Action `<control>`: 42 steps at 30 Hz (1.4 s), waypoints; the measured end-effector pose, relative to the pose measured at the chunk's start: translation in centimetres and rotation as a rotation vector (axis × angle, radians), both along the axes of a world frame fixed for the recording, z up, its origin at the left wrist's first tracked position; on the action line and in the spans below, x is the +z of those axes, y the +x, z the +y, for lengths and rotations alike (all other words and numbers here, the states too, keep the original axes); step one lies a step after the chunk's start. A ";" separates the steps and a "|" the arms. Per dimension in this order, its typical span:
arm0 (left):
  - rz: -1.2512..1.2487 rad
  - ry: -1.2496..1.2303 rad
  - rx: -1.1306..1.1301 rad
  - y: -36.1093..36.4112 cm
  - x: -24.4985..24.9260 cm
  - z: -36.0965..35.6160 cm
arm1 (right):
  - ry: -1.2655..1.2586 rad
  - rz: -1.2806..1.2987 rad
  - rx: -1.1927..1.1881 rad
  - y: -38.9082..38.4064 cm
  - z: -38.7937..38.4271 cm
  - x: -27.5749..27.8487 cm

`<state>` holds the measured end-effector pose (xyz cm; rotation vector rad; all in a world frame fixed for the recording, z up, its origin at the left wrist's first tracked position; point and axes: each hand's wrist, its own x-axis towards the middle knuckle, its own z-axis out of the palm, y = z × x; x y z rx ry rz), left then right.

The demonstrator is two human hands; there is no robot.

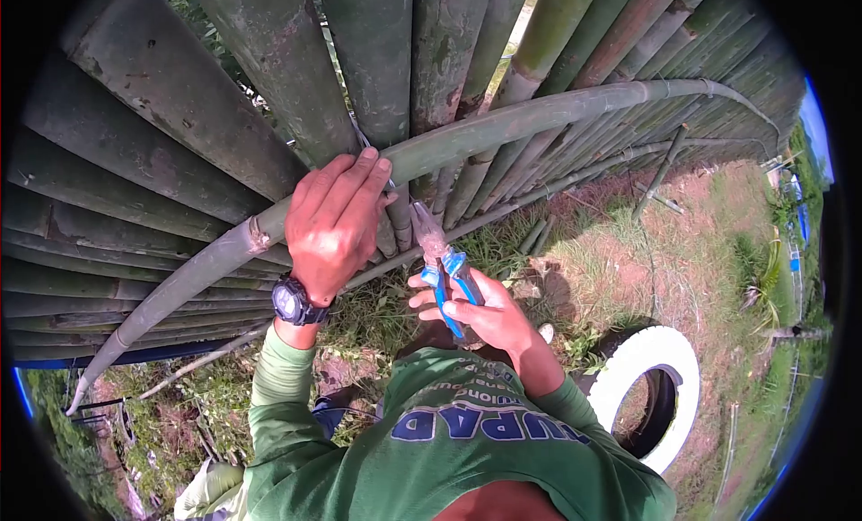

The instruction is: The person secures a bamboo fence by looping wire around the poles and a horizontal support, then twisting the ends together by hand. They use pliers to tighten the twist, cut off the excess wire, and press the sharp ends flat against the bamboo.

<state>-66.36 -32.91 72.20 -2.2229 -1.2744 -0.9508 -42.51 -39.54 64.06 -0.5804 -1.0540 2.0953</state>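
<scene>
My left hand (330, 223), with a watch (294, 303) on its wrist, lies over a horizontal bamboo pole (503, 126), fingers together and bent around it. Near its fingertips, a thin light wire (360, 130) shows against the upright bamboo poles (370, 58). In my right hand (489, 314) is a pair of pliers (446, 274) with blue and black handles, the thumb across a handle. The jaws point up toward the fence, just below the horizontal pole, and the handles are slightly spread.
A lower bamboo rail (584, 169) runs along the fence, with a slanted bamboo prop (663, 175) farther right. A white-painted tire (680, 368) stands on the grass at the right. Grass and weeds (377, 314) grow along the fence foot.
</scene>
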 end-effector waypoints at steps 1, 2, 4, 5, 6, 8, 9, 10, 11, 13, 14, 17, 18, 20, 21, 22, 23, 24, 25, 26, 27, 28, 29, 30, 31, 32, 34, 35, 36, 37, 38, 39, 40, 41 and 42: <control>-0.005 0.003 0.001 0.1 0.0 0.0 | 0.003 -0.065 -0.054 0.1 -0.4 0.4; -0.010 0.009 0.001 0.2 0.1 -0.1 | 0.099 -0.165 -0.074 0.3 -0.4 1.1; -0.003 -0.003 0.001 0.2 0.2 -0.2 | 0.185 -0.325 -0.038 1.1 -0.5 1.0; -0.009 -0.003 0.009 0.3 0.3 -0.1 | 0.182 -0.321 -0.045 1.1 -0.4 1.2; -0.008 -0.004 0.001 0.3 0.3 -0.1 | 0.157 -0.307 -0.012 1.2 -0.4 1.7; -0.009 -0.008 0.011 0.4 0.3 -0.2 | 0.125 -0.299 0.009 1.4 -0.6 2.5; -0.016 -0.008 0.006 0.4 0.3 -0.1 | 0.075 -0.299 0.041 1.3 -0.6 3.0; -0.015 -0.007 0.002 0.3 0.2 0.0 | 0.026 -0.300 0.077 1.2 -0.5 3.5; -0.013 -0.008 0.003 0.2 0.2 -0.1 | -0.012 -0.297 0.073 1.1 -0.6 3.8; -0.022 -0.001 0.009 0.3 0.1 0.0 | 0.016 -0.286 0.058 0.9 -0.9 3.4; -0.022 0.006 0.012 0.2 0.0 -0.1 | 0.042 -0.265 0.039 0.7 -1.1 3.0; -0.010 0.007 0.020 0.0 0.1 -0.2 | -0.027 -0.184 0.025 0.5 -1.4 2.7; -0.021 0.013 0.027 0.0 0.0 -0.2 | -0.084 -0.123 0.005 0.5 -1.5 2.8; -0.030 0.012 -0.003 -0.2 -0.1 -0.1 | -0.082 -0.115 -0.024 0.5 -1.5 3.1; -0.035 0.017 0.006 -0.3 -0.1 -0.1 | -0.088 -0.133 -0.015 0.6 -1.3 3.2; -0.029 0.025 -0.002 -0.3 -0.2 0.0 | -0.095 -0.149 -0.008 0.6 -1.2 3.3; -0.022 0.033 -0.013 -0.3 -0.3 0.0 | -0.092 -0.151 -0.004 0.6 -1.2 3.4; -0.023 0.035 -0.012 -0.3 -0.4 0.0 | -0.063 -0.157 -0.009 0.5 -1.1 3.5; -0.024 0.030 -0.012 -0.3 -0.4 0.0 | -0.035 -0.163 -0.016 0.5 -1.0 3.6; -0.025 0.025 -0.012 -0.3 -0.4 0.0 | -0.007 -0.168 -0.023 0.5 -0.9 3.7; -0.024 0.027 -0.013 -0.4 -0.4 0.0 | -0.005 -0.167 -0.023 0.4 -0.9 3.8; -0.022 0.022 -0.008 -0.4 -0.5 0.0 | -0.012 -0.153 -0.024 0.3 -0.9 3.9; -0.020 0.018 -0.003 -0.3 -0.6 0.0 | -0.019 -0.139 -0.026 0.2 -1.0 3.9; -0.018 0.022 -0.006 -0.3 -0.6 -0.1 | -0.015 -0.137 -0.029 0.2 -1.0 3.8; -0.023 0.019 0.009 -0.2 -0.5 -0.2 | -0.011 -0.148 -0.032 0.2 -1.1 3.7; -0.027 0.017 0.022 -0.2 -0.5 -0.2 | -0.008 -0.157 -0.035 0.1 -1.2 3.6; -0.021 0.014 0.029 -0.1 -0.5 -0.2 | 0.002 -0.167 -0.038 0.1 -1.3 3.4; -0.021 0.006 0.042 0.0 -0.5 -0.3 | 0.008 -0.185 -0.035 0.2 -1.5 3.4; -0.019 0.011 0.057 0.1 -0.6 -0.3 | 0.014 -0.182 -0.020 0.3 -1.6 3.4; -0.041 0.014 0.029 0.3 -0.7 -0.2 | -0.010 -0.199 -0.053 0.3 -1.8 3.4; -0.061 0.022 0.031 0.0 -0.7 -0.3 | -0.028 -0.215 -0.057 0.2 -1.9 3.4; -0.056 0.042 0.030 -0.1 -0.8 -0.3 | -0.057 -0.154 -0.069 0.3 -2.1 3.3; -0.049 0.058 0.044 -0.1 -1.0 -0.4 | -0.124 -0.024 -0.054 1.0 -2.3 2.2; -0.070 0.067 0.042 -0.2 -1.2 -0.6 | -0.143 0.125 -0.025 1.7 -2.5 1.9; -0.091 0.082 0.028 -0.2 -1.3 -0.4 | -0.134 0.232 -0.043 3.0 -2.9 1.4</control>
